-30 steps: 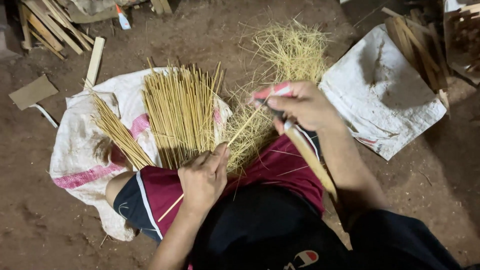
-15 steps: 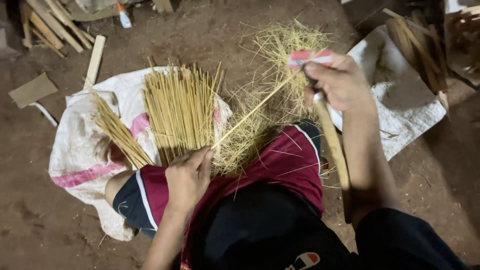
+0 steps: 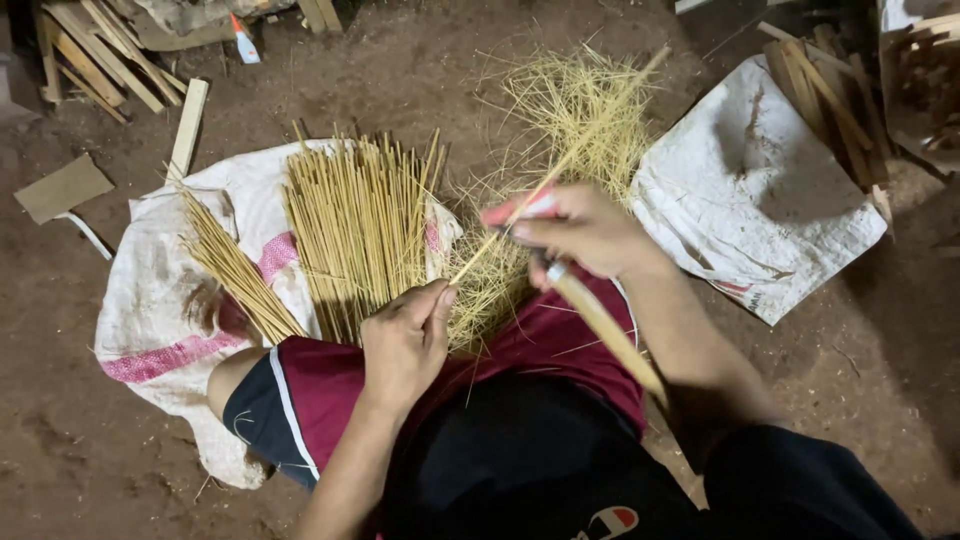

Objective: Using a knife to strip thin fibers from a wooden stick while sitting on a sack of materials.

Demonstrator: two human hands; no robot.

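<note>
I pinch the near end of a thin bamboo stick [image 3: 560, 165] between the thumb and fingers of my left hand [image 3: 405, 345], bracing it over my thigh so it lies taut and slanted away from me. My right hand [image 3: 585, 230] is closed around a knife [image 3: 600, 320] with a long pale handle, held against the stick's middle so the edge can ride along it. Curly shavings [image 3: 580, 110] pile just beyond my knee, under the stick's far end. The other sticks [image 3: 355, 225] lie fanned on a white sack [image 3: 160, 300] to my left, within easy reach.
</note>
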